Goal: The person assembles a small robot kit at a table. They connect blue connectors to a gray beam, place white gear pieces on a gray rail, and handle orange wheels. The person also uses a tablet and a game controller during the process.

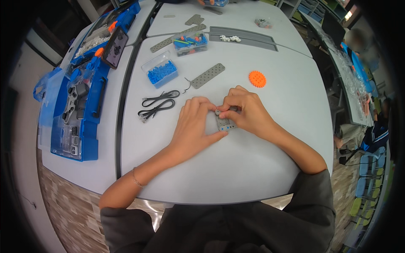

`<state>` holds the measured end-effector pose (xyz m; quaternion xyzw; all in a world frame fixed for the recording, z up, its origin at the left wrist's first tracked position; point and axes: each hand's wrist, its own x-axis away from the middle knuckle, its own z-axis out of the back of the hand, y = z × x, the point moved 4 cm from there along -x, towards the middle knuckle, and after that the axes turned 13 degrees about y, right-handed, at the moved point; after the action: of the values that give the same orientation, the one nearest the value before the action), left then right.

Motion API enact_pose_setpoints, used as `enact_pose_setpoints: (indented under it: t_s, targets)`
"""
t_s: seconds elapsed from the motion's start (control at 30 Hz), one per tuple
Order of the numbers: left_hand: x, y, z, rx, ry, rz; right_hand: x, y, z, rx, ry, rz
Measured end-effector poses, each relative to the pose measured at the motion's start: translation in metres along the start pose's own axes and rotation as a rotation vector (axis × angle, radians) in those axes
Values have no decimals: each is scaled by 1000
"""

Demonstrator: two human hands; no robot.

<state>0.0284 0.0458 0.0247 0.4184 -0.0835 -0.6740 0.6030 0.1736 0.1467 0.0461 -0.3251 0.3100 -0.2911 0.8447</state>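
On the white table in front of me lies a small grey plastic building piece point(222, 122) with holes and a few blue pins along its near edge. My left hand point(190, 124) steadies it from the left, fingertips at its far corner and thumb at its near edge. From the right, my right hand point(249, 110) pinches at the far side of the piece, with thumb and index finger pressed together. Whatever sits between those fingertips is mostly hidden. A long grey perforated plate point(208, 76) and an orange gear point(257, 79) lie beyond my hands.
Bundled black cables point(157, 107) lie left of my hands. Behind them stand a box of blue pins point(162, 74) and a box of mixed parts point(190, 44). A blue case point(90, 126) with a game controller point(74, 101) is at the left. Another person's hand point(202, 2) shows at the far edge.
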Motion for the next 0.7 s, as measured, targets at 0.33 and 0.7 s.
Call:
enact_pose_setpoints:
  t_s: [0.33,0.7]
  targets:
    - [7,-7,-3,126,29,109,-14,-2,-1,-6,-205,-172]
    - [2,-8,8,279,100,178,-89,43,68,-7,88,-65]
